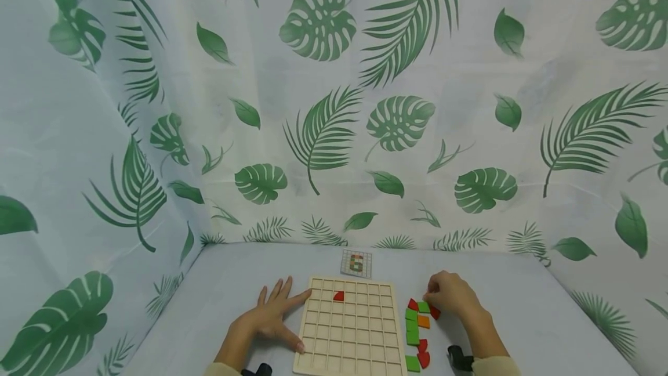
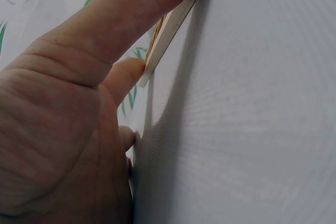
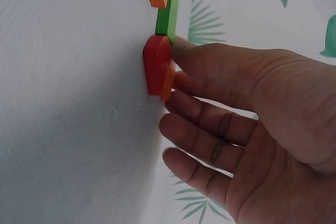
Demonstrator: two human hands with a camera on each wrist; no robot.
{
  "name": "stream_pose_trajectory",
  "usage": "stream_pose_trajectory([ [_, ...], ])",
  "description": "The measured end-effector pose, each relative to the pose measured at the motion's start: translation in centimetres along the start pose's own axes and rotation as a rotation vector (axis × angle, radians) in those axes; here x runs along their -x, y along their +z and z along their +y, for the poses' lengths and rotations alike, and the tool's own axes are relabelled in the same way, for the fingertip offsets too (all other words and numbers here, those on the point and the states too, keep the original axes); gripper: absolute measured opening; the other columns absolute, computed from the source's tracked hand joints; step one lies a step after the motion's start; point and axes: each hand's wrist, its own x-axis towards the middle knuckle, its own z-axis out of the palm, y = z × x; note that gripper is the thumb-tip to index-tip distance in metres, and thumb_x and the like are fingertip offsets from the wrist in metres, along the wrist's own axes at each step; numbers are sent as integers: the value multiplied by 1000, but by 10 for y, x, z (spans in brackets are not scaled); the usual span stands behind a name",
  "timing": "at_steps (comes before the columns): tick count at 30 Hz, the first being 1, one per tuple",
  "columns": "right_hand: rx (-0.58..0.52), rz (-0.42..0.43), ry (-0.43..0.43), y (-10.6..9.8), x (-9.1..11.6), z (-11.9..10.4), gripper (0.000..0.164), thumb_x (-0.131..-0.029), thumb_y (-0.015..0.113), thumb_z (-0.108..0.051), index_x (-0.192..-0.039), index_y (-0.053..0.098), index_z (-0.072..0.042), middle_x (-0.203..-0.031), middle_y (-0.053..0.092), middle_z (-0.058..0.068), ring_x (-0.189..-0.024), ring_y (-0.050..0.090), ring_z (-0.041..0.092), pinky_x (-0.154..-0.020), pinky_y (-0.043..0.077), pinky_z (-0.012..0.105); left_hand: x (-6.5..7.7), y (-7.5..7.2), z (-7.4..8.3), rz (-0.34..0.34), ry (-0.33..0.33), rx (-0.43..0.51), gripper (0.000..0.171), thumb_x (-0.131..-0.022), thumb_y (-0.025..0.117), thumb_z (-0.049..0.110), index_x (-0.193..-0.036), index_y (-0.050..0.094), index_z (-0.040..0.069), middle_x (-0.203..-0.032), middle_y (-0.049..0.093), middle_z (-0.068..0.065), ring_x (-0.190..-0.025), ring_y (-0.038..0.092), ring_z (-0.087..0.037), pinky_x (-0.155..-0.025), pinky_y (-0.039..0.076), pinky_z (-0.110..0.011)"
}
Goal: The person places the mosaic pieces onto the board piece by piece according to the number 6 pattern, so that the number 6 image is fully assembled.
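Note:
My left hand (image 1: 268,315) lies spread at the left edge of a wooden grid board (image 1: 349,329), its thumb and index finger touching that edge. In the left wrist view the thumb (image 2: 121,19) lies against the board's side. One red quarter-round block (image 1: 339,296) sits in a cell near the board's top. To the right of the board, my right hand (image 1: 453,293) bends over the far end of a group of blocks. In the right wrist view its thumb and index finger pinch an orange block (image 3: 168,82), mostly hidden behind a red block (image 3: 156,66). A green block (image 3: 167,17) stands close by.
Several green blocks (image 1: 412,337), red blocks (image 1: 424,359) and an orange square (image 1: 424,322) lie along the board's right side. A small pattern card (image 1: 357,263) lies beyond the board. Leaf-printed cloth (image 1: 334,132) rises behind the white table surface (image 1: 522,306).

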Motion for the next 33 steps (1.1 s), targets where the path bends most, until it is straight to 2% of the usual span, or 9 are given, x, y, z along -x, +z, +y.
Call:
stream_pose_trajectory([
  [6, 14, 7, -18, 1, 0, -4, 15, -83, 86, -18, -82, 74, -10, -75, 67, -1, -70, 57, 17, -65, 52, 36, 4, -6, 15, -9, -49, -19, 122, -61, 94, 60, -163, 35, 30, -172, 0, -31, -158, -7, -54, -117, -12, -79],
  [16, 72, -3, -62, 6, -3, -3, 15, -87, 83, -15, -85, 69, -11, -79, 63, 0, -73, 55, 17, -69, 53, 38, 3, -5, 15, -10, -58, -40, 122, -63, 94, 61, -164, 33, 28, -172, 0, -31, -159, -7, -52, -118, -11, -79],
  [21, 98, 7, -95, 7, -7, 0, 14, -89, 81, -14, -92, 67, -9, -85, 59, 3, -77, 53, 19, -71, 54, 37, 1, -6, 15, -7, -56, -41, 122, -63, 93, 61, -164, 33, 29, -172, -1, -30, -159, -7, -52, -118, -10, -79],
  [27, 70, 75, -115, 8, -7, -6, 16, -93, 77, -11, -106, 70, -5, -93, 67, 4, -82, 58, 20, -81, 59, 46, 0, -4, 15, 3, -66, -58, 123, -61, 94, 61, -163, 34, 30, -172, 1, -29, -159, -5, -51, -119, -9, -78],
  [33, -50, 208, -257, 11, -7, -19, 24, -98, 73, -15, -117, 72, 0, -100, 72, 5, -89, 66, 19, -83, 62, 44, 1, -2, 14, 8, -69, -54, 124, -60, 95, 60, -163, 34, 30, -172, 2, -28, -159, -4, -51, -119, -9, -79],
])
